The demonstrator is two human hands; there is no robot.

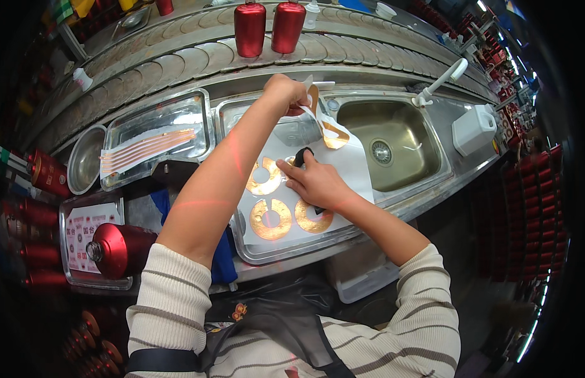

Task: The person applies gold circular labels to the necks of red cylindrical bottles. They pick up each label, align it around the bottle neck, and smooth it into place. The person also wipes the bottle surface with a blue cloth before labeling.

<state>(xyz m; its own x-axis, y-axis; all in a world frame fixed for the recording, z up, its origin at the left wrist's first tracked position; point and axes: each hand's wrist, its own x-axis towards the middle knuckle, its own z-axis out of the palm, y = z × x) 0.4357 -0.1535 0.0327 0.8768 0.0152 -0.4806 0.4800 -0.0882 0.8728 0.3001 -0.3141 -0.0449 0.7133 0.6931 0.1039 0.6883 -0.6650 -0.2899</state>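
Note:
My left hand (287,94) is closed in a pinch on the far edge of a white backing sheet (352,167), whose far end curls up off the metal tray (273,257). Gold C-shaped stickers lie flat on its near part, one sticker (271,219) at the front left and another (313,220) to its right. A further gold sticker (335,140) sits on the curled part. My right hand (319,184) presses on the sheet, fingers closed round a black tool (303,156); its kind is mostly hidden under the palm.
Right of the tray is a sink (390,145) with a white faucet (440,82). A tray with gold strips (150,150) stands left, beside a steel bowl (86,160). Two red bottles (250,30) stand on the plated conveyor beyond; another red bottle (119,251) lies near left. A white jug (474,130) stands far right.

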